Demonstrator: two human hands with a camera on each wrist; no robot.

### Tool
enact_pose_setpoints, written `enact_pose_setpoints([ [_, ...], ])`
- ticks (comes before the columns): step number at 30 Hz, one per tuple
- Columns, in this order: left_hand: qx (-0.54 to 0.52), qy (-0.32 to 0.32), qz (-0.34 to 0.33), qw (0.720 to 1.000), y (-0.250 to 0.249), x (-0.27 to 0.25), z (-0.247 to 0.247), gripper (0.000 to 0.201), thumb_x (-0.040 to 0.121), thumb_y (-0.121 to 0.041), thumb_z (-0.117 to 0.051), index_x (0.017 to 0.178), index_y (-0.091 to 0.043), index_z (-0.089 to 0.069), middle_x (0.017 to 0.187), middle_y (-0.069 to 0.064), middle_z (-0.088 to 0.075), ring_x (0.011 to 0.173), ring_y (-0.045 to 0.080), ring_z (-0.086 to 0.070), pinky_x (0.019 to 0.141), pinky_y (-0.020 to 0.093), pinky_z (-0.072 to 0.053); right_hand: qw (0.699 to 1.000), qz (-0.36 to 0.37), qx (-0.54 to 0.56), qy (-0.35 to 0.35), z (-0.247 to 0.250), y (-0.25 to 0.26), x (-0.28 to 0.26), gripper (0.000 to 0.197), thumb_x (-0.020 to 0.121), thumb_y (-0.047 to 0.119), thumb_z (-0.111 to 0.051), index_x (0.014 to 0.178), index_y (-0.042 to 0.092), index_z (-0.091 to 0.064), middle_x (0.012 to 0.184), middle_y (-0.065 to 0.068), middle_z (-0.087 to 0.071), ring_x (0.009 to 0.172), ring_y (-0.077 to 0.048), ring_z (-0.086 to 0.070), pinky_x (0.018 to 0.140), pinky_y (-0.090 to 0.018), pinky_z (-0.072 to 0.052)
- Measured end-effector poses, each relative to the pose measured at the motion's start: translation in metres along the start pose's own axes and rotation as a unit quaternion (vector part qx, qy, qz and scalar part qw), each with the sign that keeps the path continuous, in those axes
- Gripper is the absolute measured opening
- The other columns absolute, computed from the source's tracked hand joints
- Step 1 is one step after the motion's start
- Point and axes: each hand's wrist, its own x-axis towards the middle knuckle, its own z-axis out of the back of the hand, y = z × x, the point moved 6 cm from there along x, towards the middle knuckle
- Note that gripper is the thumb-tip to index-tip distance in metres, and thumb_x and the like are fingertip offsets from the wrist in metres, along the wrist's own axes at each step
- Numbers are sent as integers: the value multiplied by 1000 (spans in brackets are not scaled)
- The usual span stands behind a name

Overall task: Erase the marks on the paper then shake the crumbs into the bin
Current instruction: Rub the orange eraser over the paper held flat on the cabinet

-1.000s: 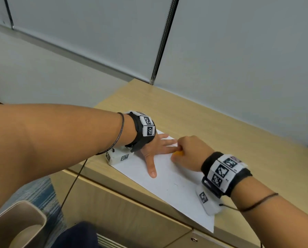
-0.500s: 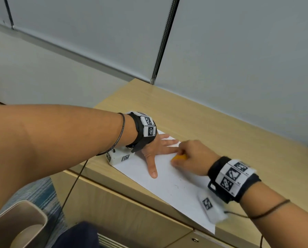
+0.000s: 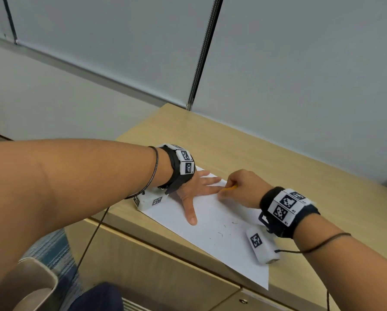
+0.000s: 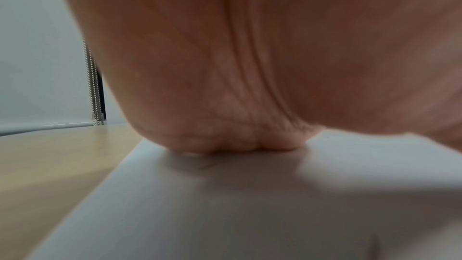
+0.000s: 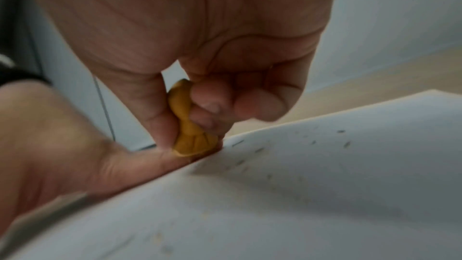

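Note:
A white sheet of paper (image 3: 212,230) lies on the wooden desk (image 3: 244,153), running along its front edge. My left hand (image 3: 199,187) presses flat on the paper's far left part, fingers spread and straight. My right hand (image 3: 237,189) pinches a small orange eraser (image 3: 232,188) between thumb and fingers. In the right wrist view the eraser (image 5: 190,126) touches the paper (image 5: 300,195) right beside a left finger. Dark crumbs (image 3: 221,230) lie scattered on the sheet, and crumbs (image 5: 312,143) show near the eraser. A beige bin (image 3: 30,286) stands on the floor at the lower left.
Grey wall panels (image 3: 300,63) rise behind the desk. Cabinet fronts (image 3: 154,270) sit under the desk edge. A cable (image 3: 91,239) hangs from my left wrist down toward the floor. Striped carpet (image 3: 51,248) lies beside the bin.
My right hand slid the eraser back and forth beside the left fingers and now sits slightly farther back. The left hand stayed pressed on the paper.

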Motion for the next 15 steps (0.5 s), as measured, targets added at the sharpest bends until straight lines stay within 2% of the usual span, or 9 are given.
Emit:
enact_pose_setpoints([
  [2,-9,0,-1,1000,1,2,-1,133,66,-82,-65,149,-43,31,159,-9,38,151,26,25,118,63,6,991,-36,126,17,-2,-15,1,26,85,30,-74,82,8,-60,68,-5,-58,51,-18,-54,61,-37,-57],
  [4,-20,7,-2,1000,2,2,-2,134,61,-84,-64,148,-45,32,158,-10,38,150,25,26,118,63,7,973,-53,218,47,-8,-28,-1,24,89,25,-72,81,9,-56,65,-9,-56,46,-16,-47,60,-35,-53],
  [8,-34,19,6,999,4,-1,0,134,60,-86,-64,147,-48,30,157,-14,39,150,22,27,118,64,6,947,-58,312,54,-11,-35,-6,22,94,14,-67,78,9,-52,57,-2,-47,44,-13,-40,58,-30,-49],
  [10,-46,25,8,999,5,-5,0,130,67,-83,-64,149,-45,30,157,-14,39,149,21,28,119,63,6,943,-59,322,53,-11,-35,-7,23,94,12,-67,78,10,-51,58,-4,-45,46,-13,-38,57,-29,-49],
  [12,-58,28,-1,998,8,-8,-1,128,71,-80,-63,150,-41,29,157,-14,39,149,20,29,119,62,6,953,-49,297,44,-13,-36,-6,22,93,15,-68,78,11,-52,58,-3,-48,47,-14,-39,54,-28,-46],
  [15,-57,33,-19,998,15,-10,-2,132,65,-81,-61,151,-40,29,157,-17,38,148,17,29,121,58,7,979,-29,202,29,-15,-34,-5,22,90,29,-71,80,16,-56,59,5,-54,51,-12,-44,55,-27,-39],
])
